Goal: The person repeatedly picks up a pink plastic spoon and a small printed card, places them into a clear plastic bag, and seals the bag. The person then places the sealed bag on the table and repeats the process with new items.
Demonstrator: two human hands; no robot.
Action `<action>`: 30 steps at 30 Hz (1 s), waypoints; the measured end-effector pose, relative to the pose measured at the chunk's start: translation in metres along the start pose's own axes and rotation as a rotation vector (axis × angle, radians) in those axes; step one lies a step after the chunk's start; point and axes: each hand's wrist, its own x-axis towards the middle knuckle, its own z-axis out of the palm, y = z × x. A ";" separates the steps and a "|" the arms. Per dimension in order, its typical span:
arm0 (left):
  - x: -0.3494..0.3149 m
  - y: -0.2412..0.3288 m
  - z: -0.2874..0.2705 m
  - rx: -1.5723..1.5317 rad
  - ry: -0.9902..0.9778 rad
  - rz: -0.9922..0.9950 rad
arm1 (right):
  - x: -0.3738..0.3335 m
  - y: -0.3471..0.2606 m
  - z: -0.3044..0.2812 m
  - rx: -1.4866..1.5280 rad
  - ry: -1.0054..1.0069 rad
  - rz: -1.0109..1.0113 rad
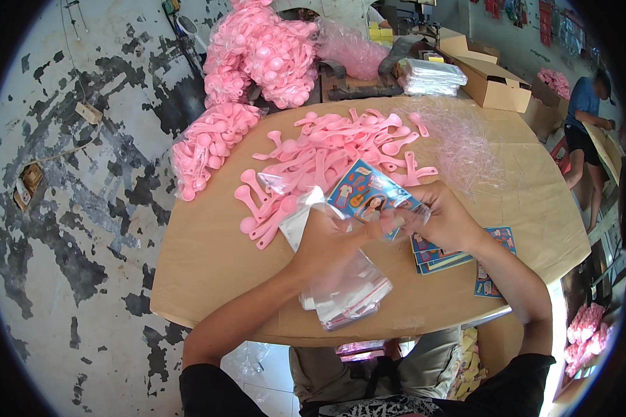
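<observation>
Right hand [446,217] pinches blue card [357,189], can't tell left hand [332,240] grip; uneven pull could crease card.

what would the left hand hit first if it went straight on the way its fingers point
Most likely the right hand, which is just ahead of the left hand, beside the blue card. Blur and depth leave it unclear whether they already touch.
</observation>
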 end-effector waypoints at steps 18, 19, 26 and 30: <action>0.023 -0.001 -0.056 -0.034 0.034 0.129 | 0.049 -0.039 -0.070 -0.586 -0.178 -0.116; 0.030 -0.002 -0.058 -0.069 0.163 0.139 | 0.056 -0.039 -0.087 -0.638 -0.119 -0.070; 0.030 -0.008 -0.067 -0.015 0.226 0.024 | 0.036 0.029 -0.107 -1.154 -0.191 0.198; 0.031 -0.012 -0.065 -0.015 0.170 0.038 | 0.043 0.047 -0.118 -1.296 -0.127 0.025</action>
